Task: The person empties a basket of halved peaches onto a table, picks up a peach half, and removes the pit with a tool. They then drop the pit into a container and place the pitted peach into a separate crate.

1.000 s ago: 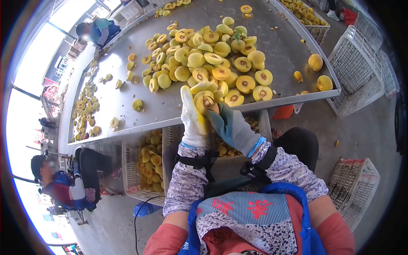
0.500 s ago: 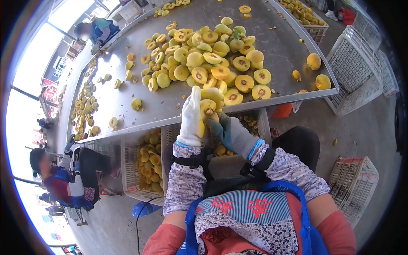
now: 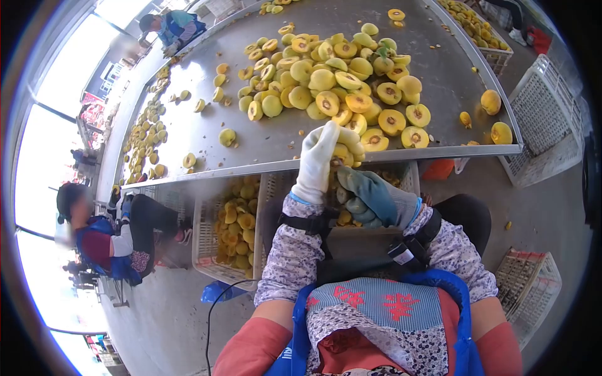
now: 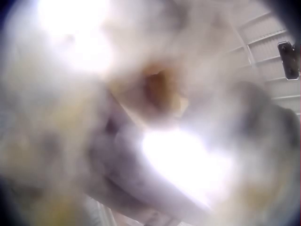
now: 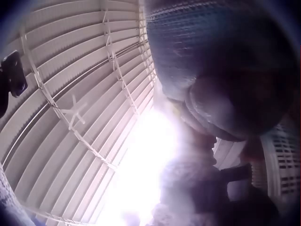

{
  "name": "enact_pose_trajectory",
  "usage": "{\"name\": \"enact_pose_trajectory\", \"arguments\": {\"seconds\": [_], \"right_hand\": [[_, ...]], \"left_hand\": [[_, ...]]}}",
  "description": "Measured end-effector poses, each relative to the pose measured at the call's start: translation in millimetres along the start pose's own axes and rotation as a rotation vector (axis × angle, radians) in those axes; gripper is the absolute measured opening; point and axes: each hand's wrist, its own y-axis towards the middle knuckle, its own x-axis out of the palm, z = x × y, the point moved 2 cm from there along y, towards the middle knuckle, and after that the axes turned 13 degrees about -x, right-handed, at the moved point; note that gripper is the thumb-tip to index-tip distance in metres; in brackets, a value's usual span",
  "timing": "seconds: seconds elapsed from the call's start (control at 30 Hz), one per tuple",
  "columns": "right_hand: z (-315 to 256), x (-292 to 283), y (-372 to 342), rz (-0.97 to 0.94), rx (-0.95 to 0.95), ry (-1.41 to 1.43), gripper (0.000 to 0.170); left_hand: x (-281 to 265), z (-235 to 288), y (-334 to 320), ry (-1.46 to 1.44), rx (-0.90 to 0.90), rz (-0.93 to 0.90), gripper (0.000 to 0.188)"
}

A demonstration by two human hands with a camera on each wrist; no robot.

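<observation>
At the table's front edge, the white-gloved left hand has its fingers curled round yellow fruit halves. Just to its right and lower is the right hand in a grey-blue glove, its fingers curled; whether something is pinched in them is hidden. Beyond both hands a large pile of halved yellow-green fruit lies on the metal table, some halves showing brown centres. The left wrist view is blurred. In the right wrist view the gloved right hand fills the upper right in shadow.
Crates of fruit stand under the table's front edge. Pale plastic crates are at the right, another on the floor. A seated person is at the left, another person at the far left corner.
Both hands have drawn slightly apart, and the right hand has moved lower, over the crate below the table edge. The head view has shifted, so the table appears further right.
</observation>
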Motion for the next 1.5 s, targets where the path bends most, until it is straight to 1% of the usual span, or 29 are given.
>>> {"name": "enact_pose_trajectory", "arguments": {"seconds": [0.03, 0.1, 0.17, 0.2, 0.27, 0.3, 0.4, 0.47, 0.5, 0.57, 0.6, 0.63, 0.7, 0.77, 0.83, 0.87, 0.93, 0.97, 1.0, 1.03, 1.07, 1.17, 1.2, 1.23, 1.27, 1.3, 1.37, 1.4, 1.5], "right_hand": [[1, -2, 0, -0.007, 0.070, 0.098, 0.050], [3, 3, 1, -0.021, 0.143, 0.193, 0.048], [1, 4, -2, 0.125, 0.059, -0.291, 0.052], [2, 2, -3, 0.121, 0.061, -0.292, 0.052], [3, -1, -6, 0.046, 0.034, -0.093, 0.052], [2, 0, -6, 0.045, 0.033, -0.094, 0.052], [7, 5, -5, 0.047, 0.110, 0.174, 0.051], [19, 3, -1, 0.119, -0.102, -0.112, 0.048], [36, 1, 7, 0.126, -0.098, -0.112, 0.048], [39, 5, 17, 0.198, -0.754, -0.357, 0.040], [32, 0, 2, 0.097, -0.466, -0.271, 0.039], [20, -5, -6, 0.114, -0.460, -0.279, 0.039], [16, -7, -16, -0.135, 0.157, 0.440, 0.038], [19, -5, -14, -0.181, 0.157, 0.510, 0.041], [23, 5, -14, 0.132, -0.010, 0.360, 0.044], [32, 7, -15, 0.136, -0.011, 0.361, 0.044], [49, 1, -11, 0.256, -0.386, -0.246, 0.045], [58, -9, -11, 0.254, -0.385, -0.248, 0.045], [66, -23, -14, 0.247, -0.335, -0.653, 0.042], [68, -31, -15, 0.235, -0.278, -1.055, 0.039], [54, -29, -22, 0.224, -0.025, -1.185, 0.032], [42, -28, -19, 0.317, -0.116, -1.229, 0.032], [44, -28, -17, 0.344, -0.240, -1.208, 0.031], [42, -26, -13, 0.340, -0.244, -1.200, 0.031], [39, -23, -10, 0.352, -0.239, -1.209, 0.031], [34, -21, -7, 0.365, -0.237, -1.223, 0.032], [23, -15, -2, 0.374, -0.291, -1.190, 0.031], [19, -14, -1, 0.381, -0.340, -1.156, 0.031], [13, -13, 3, 0.372, -0.436, -1.101, 0.030]], "left_hand": [[0, 0, 1, -0.061, 0.013, -0.061, 0.042], [0, 0, 0, 0.027, 0.004, -0.021, 0.041], [3, -2, 0, 0.206, -0.008, 0.020, 0.041], [3, -3, 0, 0.204, -0.008, 0.024, 0.041], [2, -5, 2, 0.025, 0.028, -0.066, 0.040], [4, -7, 2, 0.025, 0.030, -0.066, 0.040], [4, -21, 7, -0.309, 0.076, 0.009, 0.039], [14, -15, -1, -0.393, 0.008, 0.103, 0.039], [17, -16, -5, -0.474, -0.064, 0.194, 0.039], [15, -19, -6, -0.431, -0.036, 0.150, 0.041], [10, -23, 2, -0.308, 0.107, -0.035, 0.044], [14, -18, -1, -0.214, 0.108, -0.068, 0.050], [17, -11, -3, -0.097, 0.096, -0.045, 0.053], [21, -7, -3, 0.037, 0.045, -0.110, 0.047], [28, -10, 1, -0.276, -0.038, 0.083, 0.043], [27, -12, 4, -0.464, 0.023, 0.065, 0.036], [12, -11, 7, -0.544, 0.027, 0.165, 0.031], [1, -11, 7, -0.508, 0.059, 0.235, 0.032], [-11, -8, 0, -0.406, 0.209, 0.245, 0.036], [-17, 12, -13, -0.495, 0.040, 0.374, 0.039], [-39, 19, -20, -0.454, 0.058, 0.390, 0.040], [-100, 55, -73, -0.181, 0.137, 0.578, 0.035], [-134, 61, -88, 0.005, 0.076, 0.638, 0.033], [-175, 60, -94, 0.326, 0.071, 0.759, 0.035], [-179, 69, -111, 0.683, -0.080, 0.943, 0.039], [-180, 72, -111, 0.683, -0.079, 0.949, 0.039], [-179, 83, -103, 1.145, 0.108, 1.097, 0.050], [-190, 80, -85, 1.000, 0.114, 1.015, 0.054], [-177, 83, -8, 1.075, 0.128, 0.755, 0.064]]}}
